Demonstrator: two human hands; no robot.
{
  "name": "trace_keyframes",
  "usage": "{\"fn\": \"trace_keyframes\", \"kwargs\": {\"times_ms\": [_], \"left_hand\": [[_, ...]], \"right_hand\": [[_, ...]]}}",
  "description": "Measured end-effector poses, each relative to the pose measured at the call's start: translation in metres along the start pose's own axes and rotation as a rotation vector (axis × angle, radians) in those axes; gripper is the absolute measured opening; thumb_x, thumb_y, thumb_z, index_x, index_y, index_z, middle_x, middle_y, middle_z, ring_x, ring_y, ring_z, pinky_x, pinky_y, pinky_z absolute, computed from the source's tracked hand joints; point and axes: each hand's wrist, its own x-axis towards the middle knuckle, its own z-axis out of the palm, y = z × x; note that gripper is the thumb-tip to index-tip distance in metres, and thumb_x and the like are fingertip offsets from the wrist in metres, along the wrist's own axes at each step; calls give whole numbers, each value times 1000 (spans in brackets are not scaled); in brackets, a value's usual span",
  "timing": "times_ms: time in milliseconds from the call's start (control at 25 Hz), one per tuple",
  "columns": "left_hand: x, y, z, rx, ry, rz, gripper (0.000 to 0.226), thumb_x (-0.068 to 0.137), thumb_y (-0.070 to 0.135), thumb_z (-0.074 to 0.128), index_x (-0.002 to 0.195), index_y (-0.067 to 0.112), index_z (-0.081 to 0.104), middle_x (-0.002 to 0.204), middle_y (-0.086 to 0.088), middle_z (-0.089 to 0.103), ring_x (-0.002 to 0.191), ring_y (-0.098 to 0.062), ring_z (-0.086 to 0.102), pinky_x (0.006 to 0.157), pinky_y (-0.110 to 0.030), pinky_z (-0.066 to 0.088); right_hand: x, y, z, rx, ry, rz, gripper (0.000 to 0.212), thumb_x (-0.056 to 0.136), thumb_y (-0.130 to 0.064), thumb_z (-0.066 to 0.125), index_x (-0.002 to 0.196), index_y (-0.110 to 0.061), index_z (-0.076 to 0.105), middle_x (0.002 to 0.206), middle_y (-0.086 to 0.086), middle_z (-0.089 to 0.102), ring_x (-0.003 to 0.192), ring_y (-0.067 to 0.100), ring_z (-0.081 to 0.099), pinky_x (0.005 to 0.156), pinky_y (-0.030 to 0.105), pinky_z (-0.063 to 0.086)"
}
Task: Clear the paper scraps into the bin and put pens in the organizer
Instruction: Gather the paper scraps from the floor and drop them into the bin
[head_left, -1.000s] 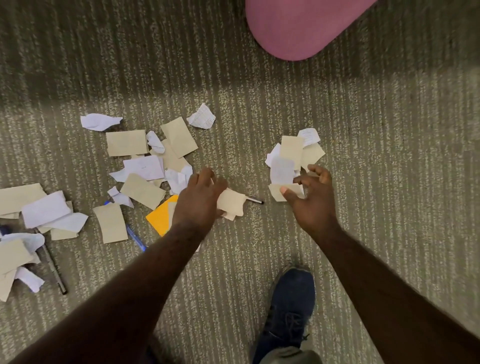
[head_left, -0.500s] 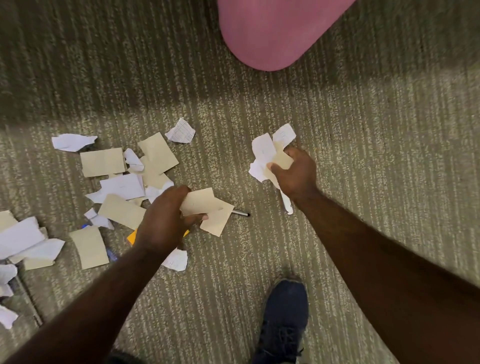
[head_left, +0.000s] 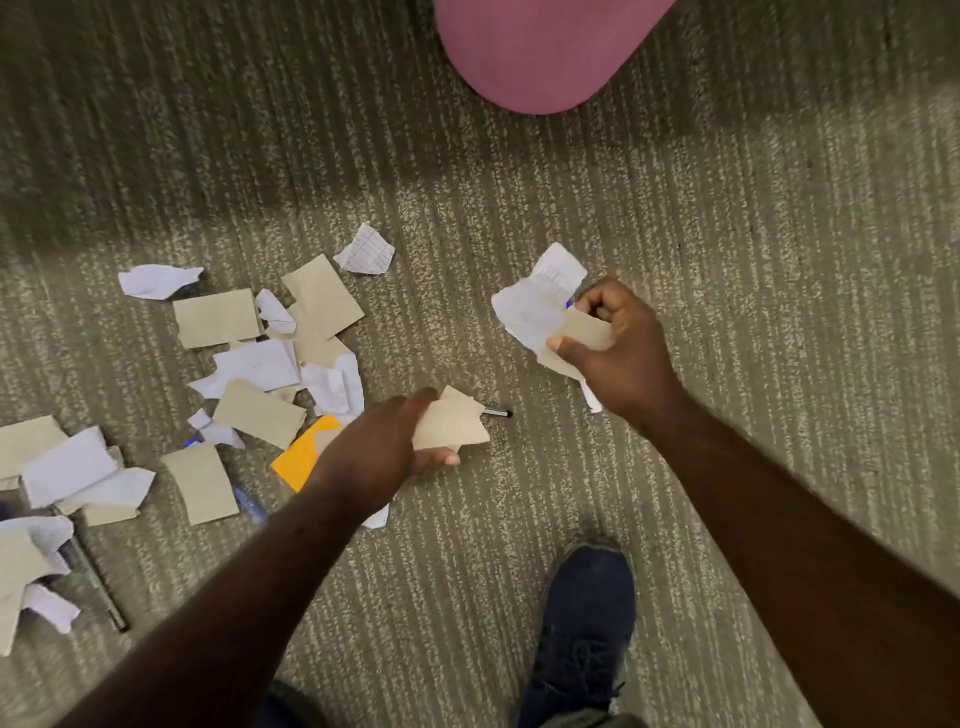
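The floor was covered in a ribbed, coarse-looking carpet (head_left: 519, 218), matt and speckled. Matt paper was seen throughout: crumpled white scraps (head_left: 332, 387), flat tan kraft-like pieces (head_left: 217, 317) and one smooth orange sheet (head_left: 298, 460). A blue pen (head_left: 248, 503) appeared glossy, like plastic. The dark shoe (head_left: 584, 629) looked like woven cloth. A pink rounded object (head_left: 540, 47) was seen as smooth and matt.

No words, brands or numbers can be read. The crumpled white ruled-paper scrap (head_left: 364, 252) above the centre of the frame carries only printed lines, and the white paper scraps (head_left: 537, 301) right of centre show faint marks too blurred to make out.
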Motion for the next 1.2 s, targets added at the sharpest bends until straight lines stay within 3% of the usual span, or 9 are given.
{"fn": "trace_keyframes", "kwargs": {"times_ms": [200,360,520,760,840,920,1040,1120,1200], "left_hand": [[-4,9,11,60,90,68,80,82,31,63,146,39,15,100,-9,58,92,-29,55,77,-36,44],[1,19,11,163,81,69,93,81,25,63,141,55,-3,90,-6,56,84,-28,54,71,-41,50],[14,25,9,164,21,43,74,81,20,60,134,48,18,102,-9,62,91,-34,60,73,-42,51],[15,22,-4,-52,108,14,26,79,10,64,101,19,53,87,-4,60,86,-30,58,66,-31,37],[7,16,-15,-172,195,-3,15,78,8,68,89,14,61,73,4,53,74,-21,57,60,-29,37],[-2,10,-28,-254,323,-17,12,76,9,72,83,15,64,67,10,46,67,-1,51,60,-11,35],[-10,0,-50,-255,462,-68,14,74,13,74,82,20,66,77,8,47,76,4,49,64,-7,32],[-11,-7,-62,-268,510,-96,14,73,11,76,80,18,67,103,-3,54,97,-6,52,75,-14,36],[-8,-11,-70,-251,528,-84,11,72,7,76,77,12,68,134,-7,49,114,-8,49,85,-10,35]], "right_hand": [[-22,17,0,-19,-32,21,51,70,1,74,94,-36,47,77,-1,62,65,3,58,56,16,44],[-26,26,4,-83,-37,7,58,72,-4,74,95,-49,46,81,3,65,73,14,63,62,23,48],[-22,29,8,-79,-40,-6,59,72,-6,74,98,-51,48,79,-8,59,74,9,60,62,17,46],[-19,33,12,-131,-22,24,59,75,-5,72,127,-22,48,83,-1,58,75,10,57,68,24,43],[-14,26,19,-196,1,23,64,77,-8,70,132,-23,42,88,2,60,75,7,56,68,22,40],[-3,19,27,-308,7,19,65,78,-12,70,134,-24,39,105,3,64,87,16,59,76,26,42],[19,9,39,-500,1,82,57,76,-20,73,126,-21,45,122,3,63,108,28,59,87,37,46],[28,4,43,-623,15,126,52,74,-25,75,119,-20,49,119,5,64,107,31,60,87,38,48],[30,0,45,-690,36,116,50,73,-25,76,118,-19,53,117,9,64,105,32,61,86,38,48]]}}
